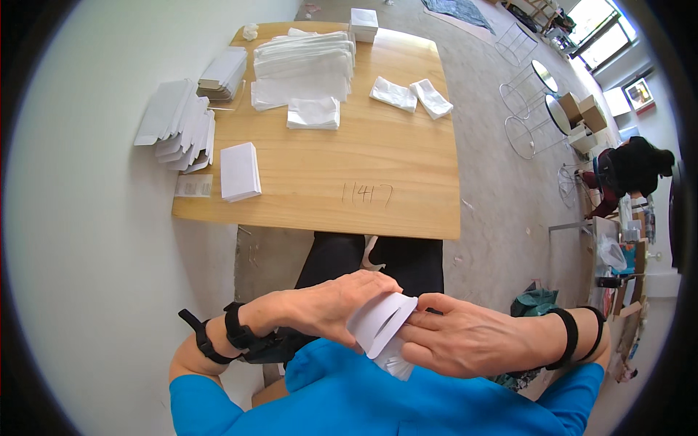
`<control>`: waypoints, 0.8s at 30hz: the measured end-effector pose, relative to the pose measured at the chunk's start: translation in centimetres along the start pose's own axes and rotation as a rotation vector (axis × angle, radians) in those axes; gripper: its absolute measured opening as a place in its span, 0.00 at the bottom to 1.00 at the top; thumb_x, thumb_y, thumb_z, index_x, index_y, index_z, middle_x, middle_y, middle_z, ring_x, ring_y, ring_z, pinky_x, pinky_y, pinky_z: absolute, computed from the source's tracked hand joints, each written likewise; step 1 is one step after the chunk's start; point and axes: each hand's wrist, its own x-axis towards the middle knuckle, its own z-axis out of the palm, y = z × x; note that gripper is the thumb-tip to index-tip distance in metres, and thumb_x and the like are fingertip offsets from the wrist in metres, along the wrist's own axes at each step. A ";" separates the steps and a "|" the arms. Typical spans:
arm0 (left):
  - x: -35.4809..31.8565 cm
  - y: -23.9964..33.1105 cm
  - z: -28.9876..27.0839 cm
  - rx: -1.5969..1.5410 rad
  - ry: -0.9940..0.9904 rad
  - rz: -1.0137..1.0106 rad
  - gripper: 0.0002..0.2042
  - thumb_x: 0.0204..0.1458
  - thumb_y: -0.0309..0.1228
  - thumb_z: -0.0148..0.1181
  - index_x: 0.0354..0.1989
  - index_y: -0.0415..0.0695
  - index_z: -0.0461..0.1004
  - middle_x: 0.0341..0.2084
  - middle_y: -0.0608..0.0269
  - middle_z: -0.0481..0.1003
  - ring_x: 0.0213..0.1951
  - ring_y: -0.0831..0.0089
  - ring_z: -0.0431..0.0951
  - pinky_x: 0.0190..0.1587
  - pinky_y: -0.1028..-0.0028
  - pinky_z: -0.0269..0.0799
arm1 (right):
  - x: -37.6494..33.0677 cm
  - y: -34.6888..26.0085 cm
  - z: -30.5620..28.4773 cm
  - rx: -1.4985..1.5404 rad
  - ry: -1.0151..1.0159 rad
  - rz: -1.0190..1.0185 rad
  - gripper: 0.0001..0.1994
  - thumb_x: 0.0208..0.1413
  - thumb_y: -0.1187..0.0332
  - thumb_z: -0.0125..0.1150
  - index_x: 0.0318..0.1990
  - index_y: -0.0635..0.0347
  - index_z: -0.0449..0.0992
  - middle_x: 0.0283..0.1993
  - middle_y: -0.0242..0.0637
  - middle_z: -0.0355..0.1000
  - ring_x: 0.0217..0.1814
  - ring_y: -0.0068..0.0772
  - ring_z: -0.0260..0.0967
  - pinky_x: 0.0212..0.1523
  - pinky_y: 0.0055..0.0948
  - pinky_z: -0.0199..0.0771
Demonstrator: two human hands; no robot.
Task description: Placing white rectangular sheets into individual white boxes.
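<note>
Over my lap, close to my chest, I hold a small white cardboard box (pixel 372 320) tilted between both hands. A dark slit-like gap shows along its near face. My left hand (pixel 338 305) wraps round its left side, fingers over the top and thumb below. At its right edge, the bent fingers of my right hand (pixel 454 338) are closed against the box. A white pleated piece (pixel 396 367), thin like tissue or soft plastic, sticks out under the right fingers. Whether it is inside the box or only beside it, I cannot tell.
The wooden table (pixel 313 167) ahead bears a white box (pixel 240 172), a pile of white sheets or pouches (pixel 302 69), folded white packets (pixel 393 94) and a small box stack (pixel 363 25). Flat cartons (pixel 174 120) overhang its left edge by the wall. A person (pixel 629 171) bends over at far right.
</note>
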 end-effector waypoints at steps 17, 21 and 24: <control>-0.2 -0.7 2.5 -0.234 -0.148 0.029 0.44 0.33 0.37 0.74 0.63 0.41 0.61 0.58 0.51 0.64 0.60 0.53 0.63 0.64 0.60 0.61 | -0.2 -0.3 1.6 0.361 -0.102 0.014 0.04 0.60 0.73 0.53 0.34 0.64 0.67 0.36 0.48 0.71 0.46 0.42 0.72 0.56 0.46 0.66; -0.3 -0.6 2.8 -0.273 -0.189 -0.016 0.43 0.33 0.37 0.74 0.62 0.40 0.61 0.57 0.51 0.65 0.60 0.53 0.64 0.64 0.60 0.61 | 0.2 -0.2 2.3 0.436 -0.115 0.008 0.05 0.59 0.71 0.55 0.34 0.62 0.67 0.37 0.46 0.72 0.48 0.42 0.72 0.60 0.50 0.64; -0.6 -1.0 2.0 -0.209 -0.102 0.060 0.46 0.36 0.38 0.78 0.65 0.39 0.57 0.59 0.48 0.64 0.61 0.52 0.65 0.65 0.60 0.62 | 0.4 -1.2 1.2 0.106 -0.046 0.024 0.05 0.57 0.69 0.57 0.33 0.60 0.70 0.40 0.43 0.73 0.52 0.40 0.71 0.64 0.52 0.61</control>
